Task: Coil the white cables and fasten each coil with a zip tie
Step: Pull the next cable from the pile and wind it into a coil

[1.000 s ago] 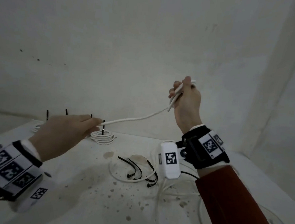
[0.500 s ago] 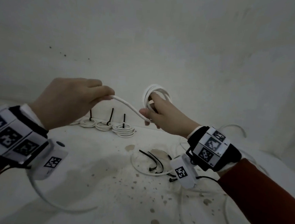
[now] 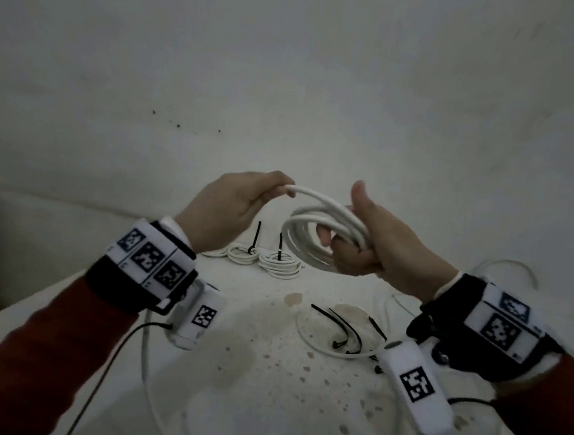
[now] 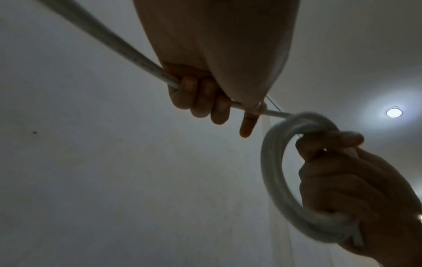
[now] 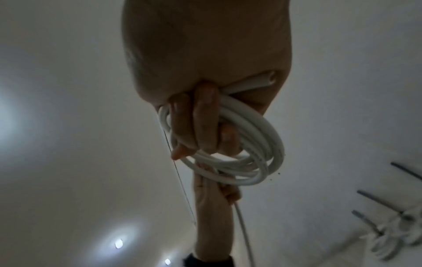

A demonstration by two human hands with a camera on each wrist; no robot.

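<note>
Above the table, my right hand (image 3: 346, 237) grips a coil of white cable (image 3: 307, 224) of several loops, fingers through it and thumb up. In the right wrist view the fingers (image 5: 202, 122) curl round the coil (image 5: 260, 144), and a cut cable end pokes out by the palm. My left hand (image 3: 286, 188) pinches the cable's free run just left of the coil. The left wrist view has its fingers (image 4: 205, 97) closed on the cable (image 4: 114, 43), which leads into the coil (image 4: 271, 162). Loose black zip ties (image 3: 345, 328) lie on the table under my right wrist.
Tied coils (image 3: 278, 263) with upright black zip-tie tails stand at the table's back, also low right in the right wrist view (image 5: 392, 240). More loose white cable (image 3: 307, 337) loops around the zip ties and trails off to the right. The stained white table (image 3: 249, 369) meets a white wall.
My hands have come close together. The long straight run of cable between them has shrunk to a short arc, and the coil in my right hand has gained loops.
</note>
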